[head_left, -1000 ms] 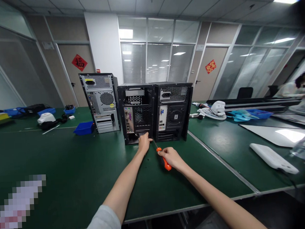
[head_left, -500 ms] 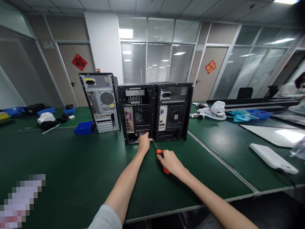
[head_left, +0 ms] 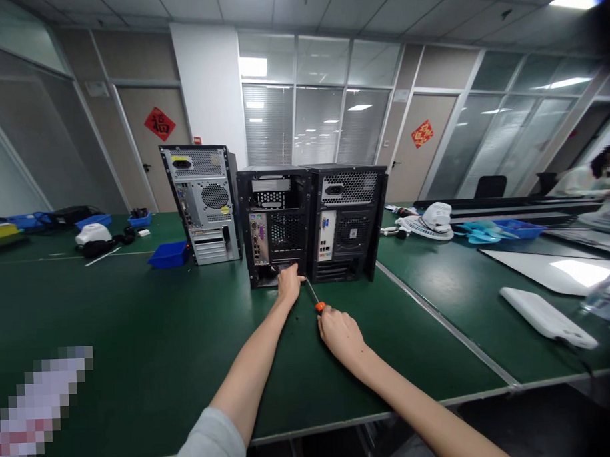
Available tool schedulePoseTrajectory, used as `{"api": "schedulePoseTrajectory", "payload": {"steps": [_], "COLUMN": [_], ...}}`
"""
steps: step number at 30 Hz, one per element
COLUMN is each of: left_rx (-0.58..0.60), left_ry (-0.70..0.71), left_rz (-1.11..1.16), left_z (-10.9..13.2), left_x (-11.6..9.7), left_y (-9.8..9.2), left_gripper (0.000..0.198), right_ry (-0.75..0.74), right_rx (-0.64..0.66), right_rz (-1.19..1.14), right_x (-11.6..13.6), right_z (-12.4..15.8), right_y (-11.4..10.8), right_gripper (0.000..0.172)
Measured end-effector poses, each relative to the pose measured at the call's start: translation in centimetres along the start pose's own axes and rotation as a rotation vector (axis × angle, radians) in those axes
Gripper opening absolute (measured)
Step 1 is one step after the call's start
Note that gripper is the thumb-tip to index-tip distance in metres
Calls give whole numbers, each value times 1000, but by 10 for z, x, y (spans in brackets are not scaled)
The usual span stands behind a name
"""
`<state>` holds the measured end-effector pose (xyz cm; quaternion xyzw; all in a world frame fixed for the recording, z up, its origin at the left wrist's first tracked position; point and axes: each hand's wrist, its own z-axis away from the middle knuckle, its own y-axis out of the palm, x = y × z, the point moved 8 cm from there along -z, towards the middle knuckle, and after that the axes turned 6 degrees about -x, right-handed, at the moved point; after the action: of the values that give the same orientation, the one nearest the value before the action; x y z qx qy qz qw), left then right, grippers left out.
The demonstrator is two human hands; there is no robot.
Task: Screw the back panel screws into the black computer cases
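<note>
A screwdriver with an orange-and-black handle [head_left: 320, 307] is in my right hand [head_left: 343, 334], whose closed fingers cover most of the handle. Its thin shaft slants up and left to the lower right corner of the middle computer case [head_left: 308, 235], close to my left thumb. What the tip meets is too small to make out. My left hand [head_left: 289, 282] grips the lower rear part of that black case, thumb stretched right, some fingers hidden at the opening. The case stands upright, back panel towards me.
Another black computer case [head_left: 356, 253] touches it on the right; a silver-backed case [head_left: 211, 198] stands left, beside a blue tray [head_left: 169, 255]. A metal strip [head_left: 443, 323] crosses the green table [head_left: 140, 367]. At right lie a white device [head_left: 545, 317] and blue tray [head_left: 525, 229]; a person sits beyond.
My right hand has shifted its grip and wrapped further round the screwdriver handle, hiding the lower end that showed before. The handle sits slightly lower and further right. My left hand stays put.
</note>
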<state>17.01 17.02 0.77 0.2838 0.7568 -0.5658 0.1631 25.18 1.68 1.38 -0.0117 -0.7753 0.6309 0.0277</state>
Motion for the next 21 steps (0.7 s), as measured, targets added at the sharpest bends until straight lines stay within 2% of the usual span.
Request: {"api": "schedulePoseTrajectory", "payload": {"steps": [5,21], "left_rx": [-3,-22], "left_ry": [11,63], "left_rz": [7,21], "left_z": [-1,-1], "left_x": [0,-1], "left_y": [1,1], "left_gripper": [13,6], "right_ry": [-12,-2], "right_rx": [-4,-5], "right_rz": [26,-25], "right_x": [-3,-9], "right_z": [0,2], "right_y": [3,-7], "right_gripper": [30,29]}}
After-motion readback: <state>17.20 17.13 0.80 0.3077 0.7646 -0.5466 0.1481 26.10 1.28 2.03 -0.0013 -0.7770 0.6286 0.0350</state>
